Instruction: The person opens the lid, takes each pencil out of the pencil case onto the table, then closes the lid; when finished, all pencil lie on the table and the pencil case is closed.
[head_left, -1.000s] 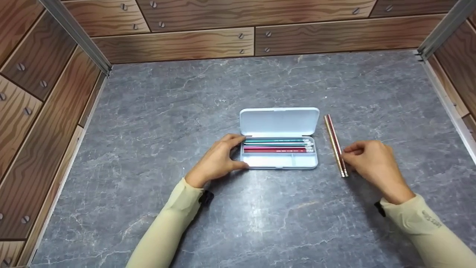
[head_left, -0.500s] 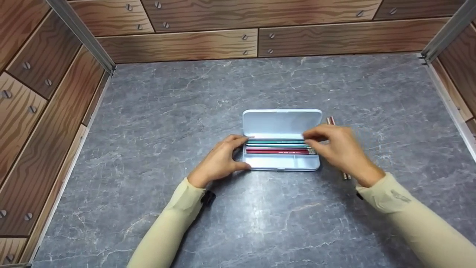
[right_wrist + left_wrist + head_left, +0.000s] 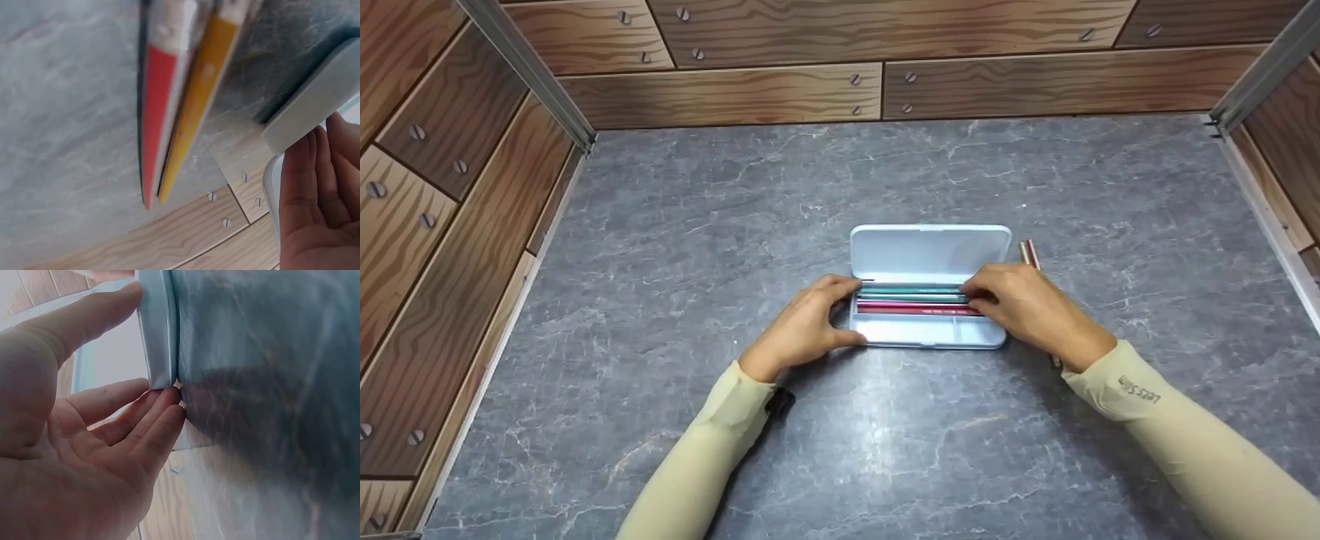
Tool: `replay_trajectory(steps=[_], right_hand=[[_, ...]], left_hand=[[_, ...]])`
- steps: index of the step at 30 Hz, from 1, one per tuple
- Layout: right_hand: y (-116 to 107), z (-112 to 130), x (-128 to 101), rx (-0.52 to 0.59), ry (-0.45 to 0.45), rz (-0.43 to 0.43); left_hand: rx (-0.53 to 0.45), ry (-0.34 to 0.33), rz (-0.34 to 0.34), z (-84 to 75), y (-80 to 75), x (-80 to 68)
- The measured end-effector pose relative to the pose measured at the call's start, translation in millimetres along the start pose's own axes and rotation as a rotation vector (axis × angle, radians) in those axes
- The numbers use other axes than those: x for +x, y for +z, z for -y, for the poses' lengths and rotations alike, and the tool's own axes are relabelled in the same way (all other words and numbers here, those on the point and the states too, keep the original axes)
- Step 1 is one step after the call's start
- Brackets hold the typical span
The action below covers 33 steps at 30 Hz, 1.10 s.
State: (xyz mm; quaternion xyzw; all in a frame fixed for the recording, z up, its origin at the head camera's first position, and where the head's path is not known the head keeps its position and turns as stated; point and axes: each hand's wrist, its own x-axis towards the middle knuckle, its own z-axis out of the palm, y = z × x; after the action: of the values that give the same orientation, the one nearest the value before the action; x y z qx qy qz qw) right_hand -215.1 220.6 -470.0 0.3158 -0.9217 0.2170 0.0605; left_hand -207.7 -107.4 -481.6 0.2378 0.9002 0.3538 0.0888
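An open pale-blue pencil case stands mid-table, its lid raised at the back. Teal and red pencils lie lengthwise in its rear compartment; the front compartments show bare. My left hand holds the case's left end, thumb at the front corner and fingers at the rear corner. My right hand reaches over the right end, fingertips at the pencils' right ends, which it hides. In the right wrist view its fingers extend straight past the case wall. Beside the case lie a red pencil and a gold pencil.
Grey marbled tabletop surrounds the case. Wood-patterned panels wall off the back and both sides, with metal posts at the rear corners. The right forearm partly covers the two loose pencils in the head view.
My right hand has moved left from beside the two loose pencils to the pencils inside the case, then slightly lower. Those two stay on the table. The left hand keeps its hold.
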Motion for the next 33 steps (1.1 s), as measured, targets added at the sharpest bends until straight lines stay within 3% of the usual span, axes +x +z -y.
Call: replay_trajectory(steps=[15, 24, 29, 33], right_hand=[[1, -1, -3, 0.009, -0.058, 0.015], [-2, 2, -9, 0.019, -0.082, -0.024], [-7, 4, -16, 0.005, -0.103, -0.085], [-13, 3, -24, 0.057, -0.101, -0.17]], left_hand=[[-0.001, 0.0, -0.001, 0.5, 0.6, 0.4], [-0.014, 0.007, 0.002, 1.2, 0.2, 0.7], [-0.019, -0.002, 0.003, 0.8, -0.4, 0.6], [-0.012, 0.0, 0.005, 1.2, -0.3, 0.4]])
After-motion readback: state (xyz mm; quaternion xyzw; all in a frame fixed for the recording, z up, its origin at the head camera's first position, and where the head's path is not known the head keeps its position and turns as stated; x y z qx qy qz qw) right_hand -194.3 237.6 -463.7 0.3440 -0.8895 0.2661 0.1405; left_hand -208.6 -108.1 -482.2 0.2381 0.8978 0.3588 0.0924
